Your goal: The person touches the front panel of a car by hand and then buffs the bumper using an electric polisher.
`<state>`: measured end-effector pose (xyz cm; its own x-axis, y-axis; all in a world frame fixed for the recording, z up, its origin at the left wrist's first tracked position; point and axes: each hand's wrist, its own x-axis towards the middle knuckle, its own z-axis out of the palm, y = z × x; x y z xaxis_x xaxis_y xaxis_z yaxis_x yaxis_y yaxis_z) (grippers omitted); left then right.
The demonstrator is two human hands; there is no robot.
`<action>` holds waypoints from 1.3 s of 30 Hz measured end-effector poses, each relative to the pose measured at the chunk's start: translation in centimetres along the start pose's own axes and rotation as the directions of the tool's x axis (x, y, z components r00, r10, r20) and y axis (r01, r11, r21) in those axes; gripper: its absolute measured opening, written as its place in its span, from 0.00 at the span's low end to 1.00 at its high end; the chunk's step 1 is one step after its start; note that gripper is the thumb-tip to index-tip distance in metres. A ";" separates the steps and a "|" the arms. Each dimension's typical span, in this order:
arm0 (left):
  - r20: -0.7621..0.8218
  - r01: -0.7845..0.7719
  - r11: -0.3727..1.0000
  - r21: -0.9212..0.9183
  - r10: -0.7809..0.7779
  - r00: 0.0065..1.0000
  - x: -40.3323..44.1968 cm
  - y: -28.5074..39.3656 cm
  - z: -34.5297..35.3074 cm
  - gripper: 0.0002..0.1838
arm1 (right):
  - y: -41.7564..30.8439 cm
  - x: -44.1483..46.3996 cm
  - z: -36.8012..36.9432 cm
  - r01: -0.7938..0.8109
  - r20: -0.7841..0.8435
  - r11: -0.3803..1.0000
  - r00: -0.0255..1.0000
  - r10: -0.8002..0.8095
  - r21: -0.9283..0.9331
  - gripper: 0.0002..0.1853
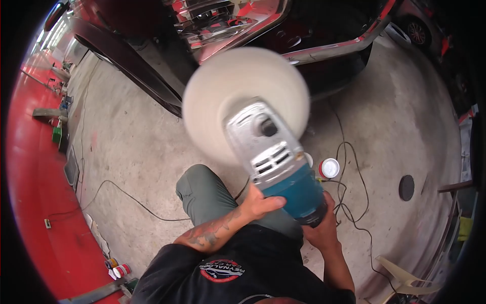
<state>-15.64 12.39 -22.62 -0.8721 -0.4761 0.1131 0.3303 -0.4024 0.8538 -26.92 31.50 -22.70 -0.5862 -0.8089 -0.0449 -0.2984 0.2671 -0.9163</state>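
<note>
A teal and silver power polisher is held in front of me with both hands. Its large round cream pad looks smeared, as if spinning, and sits close to the dark car's front end; I cannot tell whether it touches the paint. My left hand grips the teal body from the left, with the thumb laid across its top. My right hand wraps around the rear end of the polisher; its fingers are partly hidden under the tool.
A white-topped tub stands on the concrete floor beside a looping dark cord. Farther right lies a dark round disc. Another cord runs left toward a red wall. A pale chair is at lower right.
</note>
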 end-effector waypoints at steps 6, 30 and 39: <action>0.097 0.025 0.997 -0.072 -0.018 0.995 6.0 0.9 4.8 0.50 | -1.4 -1.0 -2.5 -0.005 -0.296 1.000 0.955 -0.003 -0.026 0.45; 0.001 0.013 0.986 0.165 -0.013 1.000 8.0 2.3 5.6 0.42 | -0.4 0.8 -1.6 -0.129 -0.066 0.960 0.987 0.149 0.249 0.52; -0.045 -0.092 0.985 0.144 0.100 0.994 6.3 1.8 4.7 0.40 | 1.8 0.6 -0.6 0.061 -0.006 0.940 0.998 -0.063 0.335 0.46</action>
<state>-22.23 12.35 -18.02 -0.8178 -0.5482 0.1749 0.3542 -0.2400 0.9039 -28.28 31.78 -24.16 -0.5708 -0.8209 0.0153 -0.0646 0.0264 -0.9976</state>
